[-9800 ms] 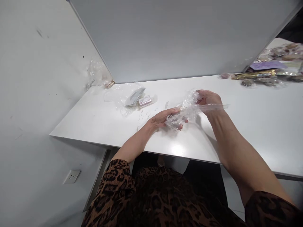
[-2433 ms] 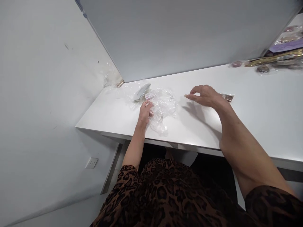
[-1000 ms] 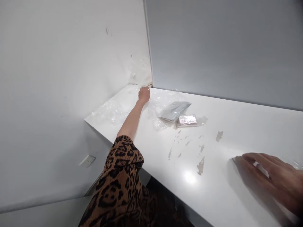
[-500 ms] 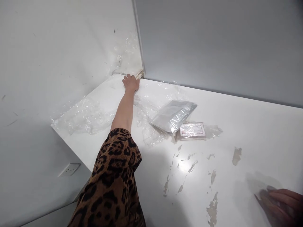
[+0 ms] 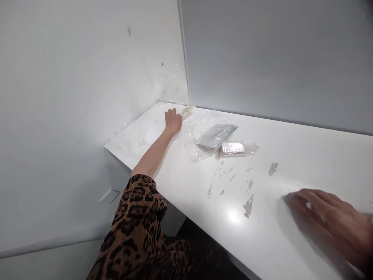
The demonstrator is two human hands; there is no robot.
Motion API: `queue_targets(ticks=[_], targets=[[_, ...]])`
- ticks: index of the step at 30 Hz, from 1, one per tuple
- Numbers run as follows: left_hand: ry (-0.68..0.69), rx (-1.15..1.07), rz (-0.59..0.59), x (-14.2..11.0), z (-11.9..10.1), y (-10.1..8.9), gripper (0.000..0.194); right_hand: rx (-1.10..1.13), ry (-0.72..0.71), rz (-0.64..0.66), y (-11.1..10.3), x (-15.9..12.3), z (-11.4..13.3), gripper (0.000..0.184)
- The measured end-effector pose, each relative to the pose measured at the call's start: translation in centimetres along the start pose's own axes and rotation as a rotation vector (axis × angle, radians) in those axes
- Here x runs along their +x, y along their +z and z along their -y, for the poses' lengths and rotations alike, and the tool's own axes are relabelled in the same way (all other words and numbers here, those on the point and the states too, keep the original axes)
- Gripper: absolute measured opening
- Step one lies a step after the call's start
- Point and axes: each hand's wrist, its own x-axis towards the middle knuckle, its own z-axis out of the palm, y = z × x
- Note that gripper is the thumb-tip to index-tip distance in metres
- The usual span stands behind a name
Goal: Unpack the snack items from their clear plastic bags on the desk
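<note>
My left hand [image 5: 174,121] is at the far corner of the white table, its fingers curled on a clear plastic packet [image 5: 188,112] with a yellowish strip. Thin crinkled plastic film [image 5: 131,140] spreads on both sides of the wrist. Nearer the middle, a silvery flat pouch [image 5: 217,136] overlaps a small clear-wrapped box [image 5: 232,148]. My right hand [image 5: 329,217], blurred, is low over the table at the right. Its fingers are drawn together around something thin with a dark pointed edge, too smeared to name.
The white table [image 5: 189,186] has several grey peeled patches [image 5: 248,206] on its top. A grey panel [image 5: 276,58] rises along its back edge, and a scuffed white wall [image 5: 87,77] stands at the left. A wall socket [image 5: 109,196] sits below table height.
My left hand has drawn back from the corner, and the yellowish packet has come away with it. My right hand has come further into view from the right. The view has shifted.
</note>
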Motion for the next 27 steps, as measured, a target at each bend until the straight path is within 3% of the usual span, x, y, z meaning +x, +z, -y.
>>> queue_targets(ticks=[5,9,13,16,18,20,24,27], targets=[[-0.041,-0.156,-0.165,-3.7,0.1,-4.8,0.047,0.081,-0.042,0.032,-0.8,1.4,1.2,0.029],[0.007,-0.462,-0.285,-7.1,-0.7,-7.8,0.04,0.115,0.007,-0.03,-0.8,2.2,2.8,0.033],[0.155,-0.905,-0.295,-11.7,-3.4,-8.5,0.044,0.279,0.089,-0.084,-0.9,2.6,4.7,0.034],[0.146,-1.078,-0.211,-14.9,-5.9,-8.5,0.046,0.299,0.089,-0.024,-1.1,2.6,5.6,0.031],[0.119,-1.012,-0.176,-16.3,-6.8,-8.7,0.039,0.265,0.059,0.006,-1.3,2.6,5.7,0.029],[0.113,-0.794,-0.166,-17.1,-6.9,-9.0,0.033,0.231,0.029,-0.004,-1.2,2.8,5.6,0.028],[0.111,-0.248,-0.16,-17.3,-5.1,-9.1,0.045,0.178,-0.004,-0.015,-0.8,3.1,5.2,0.027],[0.054,0.021,-0.036,-17.7,-3.4,-8.3,0.051,0.145,-0.021,0.01,-0.5,3.3,5.1,0.026]])
